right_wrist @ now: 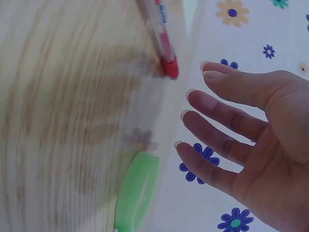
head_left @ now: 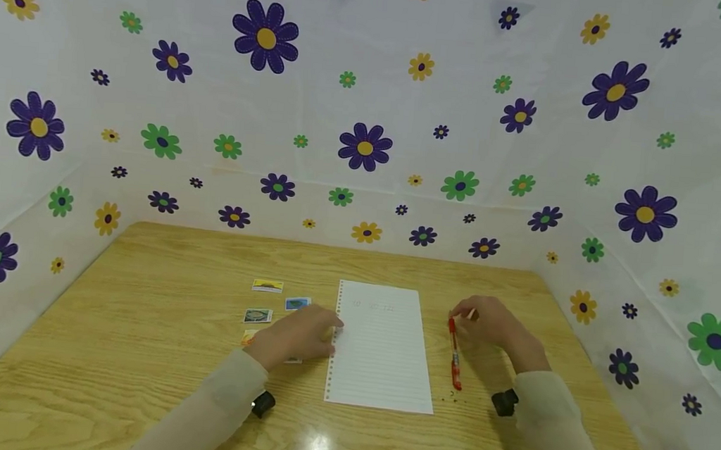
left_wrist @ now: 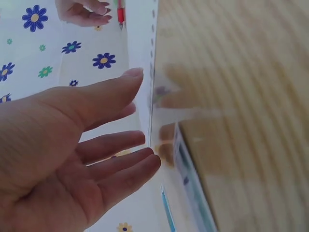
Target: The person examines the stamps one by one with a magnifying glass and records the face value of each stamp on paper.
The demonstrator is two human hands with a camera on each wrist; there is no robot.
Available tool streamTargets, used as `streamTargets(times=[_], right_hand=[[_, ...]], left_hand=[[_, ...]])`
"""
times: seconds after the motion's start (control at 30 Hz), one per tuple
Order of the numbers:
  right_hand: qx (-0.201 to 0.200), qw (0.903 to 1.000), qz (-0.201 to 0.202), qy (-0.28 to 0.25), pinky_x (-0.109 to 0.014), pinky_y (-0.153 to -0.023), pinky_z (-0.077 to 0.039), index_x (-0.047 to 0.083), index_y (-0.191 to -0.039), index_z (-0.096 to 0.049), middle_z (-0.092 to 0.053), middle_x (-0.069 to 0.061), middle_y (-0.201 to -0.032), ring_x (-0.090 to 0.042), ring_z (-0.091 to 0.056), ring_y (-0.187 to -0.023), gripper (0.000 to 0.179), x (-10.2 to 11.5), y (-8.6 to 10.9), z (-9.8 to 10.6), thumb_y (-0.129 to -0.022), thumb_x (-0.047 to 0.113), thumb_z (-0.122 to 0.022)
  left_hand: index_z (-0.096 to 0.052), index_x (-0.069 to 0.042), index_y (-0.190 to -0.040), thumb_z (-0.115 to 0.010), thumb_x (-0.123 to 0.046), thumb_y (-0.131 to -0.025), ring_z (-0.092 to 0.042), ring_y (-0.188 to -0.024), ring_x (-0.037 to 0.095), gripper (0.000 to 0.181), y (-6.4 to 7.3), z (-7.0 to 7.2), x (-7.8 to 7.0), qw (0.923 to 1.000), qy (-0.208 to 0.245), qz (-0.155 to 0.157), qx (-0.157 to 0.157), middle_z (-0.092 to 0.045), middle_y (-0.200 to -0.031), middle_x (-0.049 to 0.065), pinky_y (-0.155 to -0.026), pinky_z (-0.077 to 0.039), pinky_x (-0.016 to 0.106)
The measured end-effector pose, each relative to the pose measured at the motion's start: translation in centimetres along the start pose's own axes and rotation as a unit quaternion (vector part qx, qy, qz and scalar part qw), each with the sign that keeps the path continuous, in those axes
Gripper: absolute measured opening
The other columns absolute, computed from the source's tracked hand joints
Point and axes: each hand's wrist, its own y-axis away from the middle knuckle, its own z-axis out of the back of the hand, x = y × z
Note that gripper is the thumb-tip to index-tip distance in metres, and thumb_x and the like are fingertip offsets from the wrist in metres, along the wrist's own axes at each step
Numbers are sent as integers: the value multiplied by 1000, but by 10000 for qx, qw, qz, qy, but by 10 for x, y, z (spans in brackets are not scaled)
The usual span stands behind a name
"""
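In the head view a sheet of lined paper (head_left: 382, 354), punched along its left edge, bears faint writing near its top. My left hand (head_left: 301, 333) is at that left edge, fingers loosely bent; I cannot tell whether they touch the sheet. The left wrist view shows nothing between this hand's thumb and fingers (left_wrist: 130, 176). To the right of the sheet lies a red pen (head_left: 454, 352). My right hand (head_left: 492, 324) hovers by the pen's far end. In the right wrist view its relaxed fingers (right_wrist: 217, 130) stand apart from the pen (right_wrist: 166, 48).
Small picture cards lie left of the sheet: a yellow one (head_left: 267, 286), a blue one (head_left: 296, 303), a green one (head_left: 258, 316), others partly behind my left hand. A green rounded object (right_wrist: 137, 191) lies near my right hand. Dark crumbs (head_left: 453, 399) dot the table (head_left: 134, 348).
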Motion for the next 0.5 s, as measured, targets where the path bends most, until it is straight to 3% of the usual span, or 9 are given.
streamTargets(times=[0.13, 0.27, 0.5], right_hand=[[-215, 9995, -32, -228, -45, -80, -59, 1, -111, -76, -74, -13, -100, -25, -66, -88, 18, 2, 4, 3, -97, 5, -65], [-355, 9983, -157, -427, -48, -82, -58, 0, -113, -75, -73, -15, -101, -27, -67, -90, 19, 4, 11, 5, -98, 5, -65], [-560, 9963, -437, -488, -47, -81, -58, 0, -113, -74, -73, -16, -101, -26, -67, -87, 19, 3, 25, 10, -98, 9, -67]], left_hand=[[-65, -5, -137, -75, -15, -95, -58, -136, 34, 44, 4, 6, 6, 9995, 264, -113, -100, -64, -143, 13, -114, -46, 50], [-66, -4, -136, -74, -14, -95, -58, -136, 35, 42, 11, 14, 12, 9992, 218, -192, -271, -64, -143, 14, -114, -46, 50], [-67, -5, -133, -76, -16, -94, -59, -134, 37, 41, 23, 27, 24, 9980, 146, -21, -617, -66, -140, 15, -114, -45, 52]])
